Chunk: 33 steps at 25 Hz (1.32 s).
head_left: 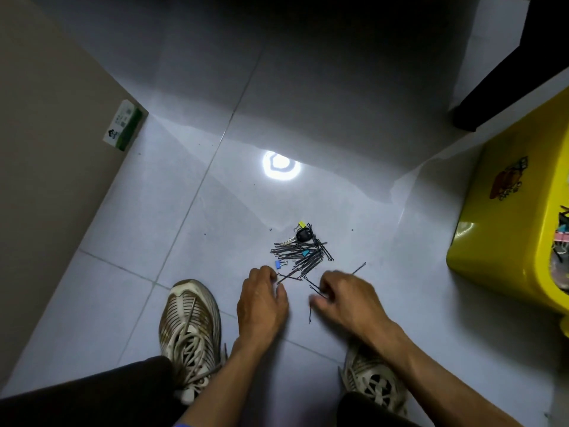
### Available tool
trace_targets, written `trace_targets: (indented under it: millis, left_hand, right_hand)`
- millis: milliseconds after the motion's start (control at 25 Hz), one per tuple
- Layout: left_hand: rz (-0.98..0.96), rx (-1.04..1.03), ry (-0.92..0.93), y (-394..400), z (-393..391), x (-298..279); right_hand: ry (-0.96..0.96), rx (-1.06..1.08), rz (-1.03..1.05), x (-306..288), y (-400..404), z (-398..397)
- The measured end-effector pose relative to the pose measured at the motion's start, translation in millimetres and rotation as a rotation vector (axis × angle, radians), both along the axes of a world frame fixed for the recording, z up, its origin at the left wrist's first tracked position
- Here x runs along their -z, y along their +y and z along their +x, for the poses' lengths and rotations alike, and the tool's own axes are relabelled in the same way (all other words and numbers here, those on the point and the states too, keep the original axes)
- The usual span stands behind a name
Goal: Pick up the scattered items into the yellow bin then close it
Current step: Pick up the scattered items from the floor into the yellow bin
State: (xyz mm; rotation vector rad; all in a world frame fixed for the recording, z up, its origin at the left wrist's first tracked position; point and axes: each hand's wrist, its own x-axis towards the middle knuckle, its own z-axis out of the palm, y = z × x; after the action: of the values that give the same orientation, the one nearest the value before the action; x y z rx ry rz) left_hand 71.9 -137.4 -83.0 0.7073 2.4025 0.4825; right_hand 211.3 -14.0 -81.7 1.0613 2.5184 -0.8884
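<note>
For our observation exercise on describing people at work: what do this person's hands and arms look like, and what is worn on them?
Both the left hand and the right hand are bare: no gloves, rings, watch or bracelets show. The forearms are uncovered, with no sleeves reaching them in view. A small strip of blue shows at the bottom edge by the left arm; what it is cannot be told.

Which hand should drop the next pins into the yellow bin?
Right, probably. The right hand already pinches hairpins and is nearer the yellow bin at the right edge; the left hand lies farther away.
</note>
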Motion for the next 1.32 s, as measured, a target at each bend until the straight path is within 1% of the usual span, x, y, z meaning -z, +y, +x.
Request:
trace_targets:
  millis: [80, 120, 160, 240, 320, 360, 400, 440, 480, 520, 560, 600, 680, 720, 760, 800, 840, 920, 960, 1000, 1080, 1120, 1200, 1240, 1320]
  left_hand:
    - [0.000, 0.047, -0.044, 0, 0, 2]
    - [0.016, 0.079, -0.085, 4, 1, 3]
    - [0.039, 0.129, -0.113, 8, 3, 3]
    - [0.105, 0.205, -0.070, 13, 0, 4]
    - [0.121, 0.222, 0.039, 15, -13, 6]
    - [0.074, 0.232, 0.070, 17, -20, 8]
    - [0.014, 0.248, 0.085, 21, -27, 9]
    - [-0.025, 0.260, 0.085, 26, -31, 10]
    - [-0.025, 0.262, 0.075, 31, -32, 11]
    - [-0.001, 0.255, 0.064, 37, -28, 11]
    - [0.024, 0.242, 0.052, 41, -21, 10]
    - [0.037, 0.229, 0.042, 46, -12, 8]
    - [0.034, 0.178, 0.021, 56, 3, 5]
    - [0.033, 0.141, 0.008, 60, 5, 3]
    - [0.035, 0.108, -0.002, 62, 2, 1]
    - [0.034, 0.092, -0.006, 60, -2, -1]
    - [0.021, 0.111, -0.007, 55, -8, -1]
    - [-0.051, 0.254, -0.029, 43, -14, -3]
    - [-0.088, 0.344, -0.025, 38, -12, -3]
    - [-0.108, 0.410, -0.007, 36, -9, -2]
    - [-0.088, 0.424, 0.023, 41, -1, 0]
    - [-0.063, 0.391, 0.018, 45, 1, -1]
    - [-0.037, 0.343, 0.023, 54, 0, 0]
    - [-0.038, 0.328, 0.034, 57, 0, 2]
    - [-0.040, 0.284, 0.052, 62, 3, 6]
  right_hand:
    - [-0.123, -0.248, -0.061, 0, -36, 2]
    - [-0.135, -0.309, -0.052, 2, -47, 0]
    - [-0.124, -0.321, -0.039, 5, -50, -3]
    - [-0.001, -0.324, -0.027, 7, -38, -10]
    - [0.123, -0.296, 0.042, 3, -15, -14]
    - [0.154, -0.202, 0.101, 2, -4, -11]
    - [0.151, -0.059, 0.163, 2, 3, -3]
    - [0.106, 0.116, 0.199, 3, 7, 8]
    - [0.034, 0.304, 0.201, 3, 8, 20]
    - [-0.034, 0.457, 0.153, 3, 6, 26]
    - [-0.059, 0.544, 0.073, 4, 2, 27]
    - [-0.018, 0.579, -0.014, 6, -2, 21]
    - [0.137, 0.634, -0.205, 6, -12, -1]
    - [0.205, 0.681, -0.268, 2, -13, -10]
    - [0.260, 0.744, -0.269, 1, -10, -14]
    - [0.281, 0.817, -0.209, 2, -4, -12]
    - [0.246, 0.876, -0.126, 4, 3, -4]
    - [0.115, 0.923, -0.052, 6, 14, 11]
    - [0.098, 0.915, -0.091, 6, 14, 11]
    - [0.125, 0.885, -0.175, 5, 11, 4]
    - [0.189, 0.782, -0.338, 3, 0, -12]
    - [0.219, 0.727, -0.326, 2, -5, -16]
    - [0.233, 0.577, -0.105, 3, 4, -16]
    - [0.179, 0.471, -0.021, 6, 13, -12]
    - [0.025, 0.236, 0.001, 5, 32, -10]
